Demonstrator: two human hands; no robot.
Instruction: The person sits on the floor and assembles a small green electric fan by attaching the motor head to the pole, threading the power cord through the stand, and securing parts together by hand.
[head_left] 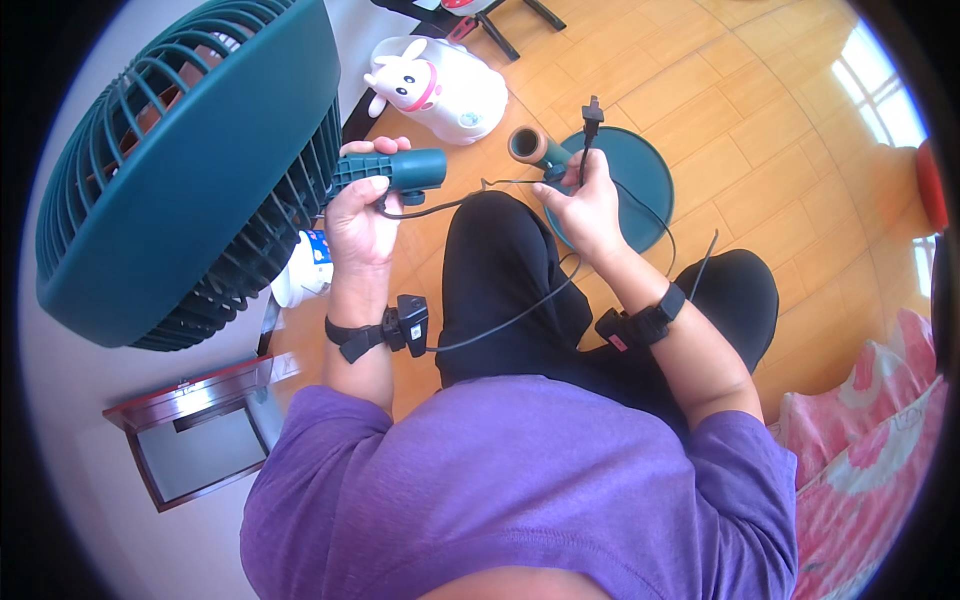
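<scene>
My left hand (362,222) is closed round the neck (418,170) of a dark green electric fan. The fan's big caged head (220,140) tips over to the left, lifted off the floor. Between thumb and fingers of my right hand (592,208) is the black power cord, just below its plug (592,112), which points up. A thin cord (450,208) runs from the neck toward my right hand. Beyond that hand a round green base (645,180) lies on the floor. Its short hollow tube (526,144) shows an open end; my right hand partly hides the tube's lower part.
A white animal-shaped plastic potty or container (465,95) stands ahead on the wooden floor (740,100). A white tub (302,270) is behind the fan. Pink patterned fabric (870,440) hangs at the right. A grey cable (500,325) trails from my left wrist device across my lap.
</scene>
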